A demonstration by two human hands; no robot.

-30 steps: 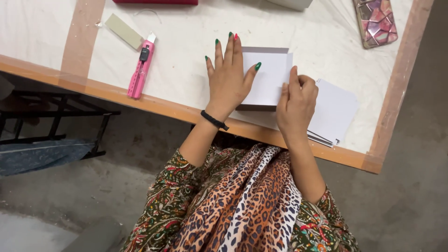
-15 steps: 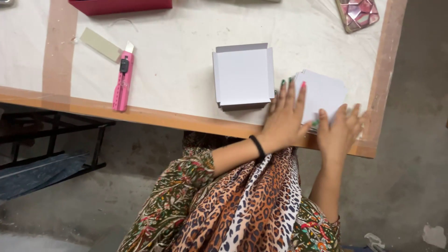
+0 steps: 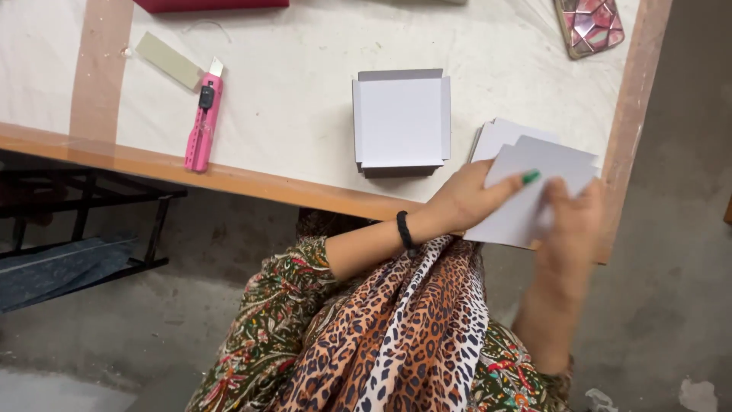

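One folded white card box (image 3: pixel 402 122) already sat finished on the worktop (image 3: pixel 305 91). Right of the box, both hands gripped a fresh grey card sheet (image 3: pixel 534 194): the left hand (image 3: pixel 469 202) pinched its near edge, and the blurred right hand (image 3: pixel 568 221) seemed clamped on its right side, above the remaining stack of sheets (image 3: pixel 496 136). Folding was still undone. A pink utility knife (image 3: pixel 202 122) lay well left of the box, a phone (image 3: pixel 589 23) beyond it; nothing blocked the work.

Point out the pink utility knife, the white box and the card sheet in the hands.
pink utility knife (image 3: pixel 201 126), head view, middle of its handle.
white box (image 3: pixel 401 120), head view, centre of its top face.
card sheet (image 3: pixel 534 194), head view, bare middle between both hands.
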